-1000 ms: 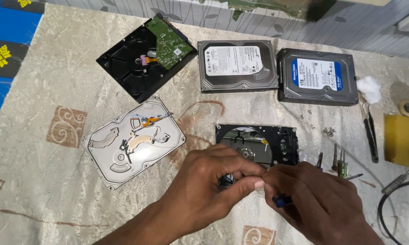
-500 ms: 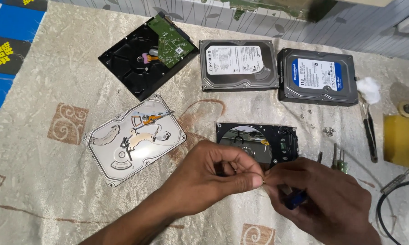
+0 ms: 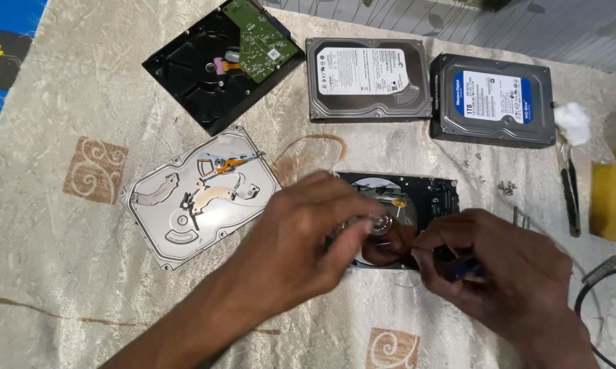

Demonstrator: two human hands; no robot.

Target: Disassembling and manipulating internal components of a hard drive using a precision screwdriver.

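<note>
Head view, read from left to right. A pale patterned cloth (image 3: 62, 225) covers the work surface. At far left lies a silver drive body (image 3: 200, 197) with its lid off, its arm and metal parts exposed, set at a tilt. Above it lies a black drive (image 3: 205, 75) turned underside up, a green circuit board (image 3: 260, 39) lifted at its upper corner. The left hand (image 3: 301, 239) reaches in from the lower edge; its fingers are drawn together over the near left part of the open drive (image 3: 424, 198), and motion blur at the fingertips hides whether they pinch anything. The open drive sits at centre, just below the two closed drives, its shiny platter (image 3: 383, 205) partly covered by both hands. Behind it stand a closed drive with a white label (image 3: 368, 78) and, just beside that, a closed drive with a blue label (image 3: 494, 99). The right hand (image 3: 506, 273) is closed on a small dark tool with a blue handle (image 3: 466, 270), whose tip points toward the platter. Small screws (image 3: 507, 186) lie near the open drive's right edge. Farther right are a white cotton wad (image 3: 571, 121), dark pliers (image 3: 569, 195) and a yellow block (image 3: 614, 201) at the frame edge.
</note>
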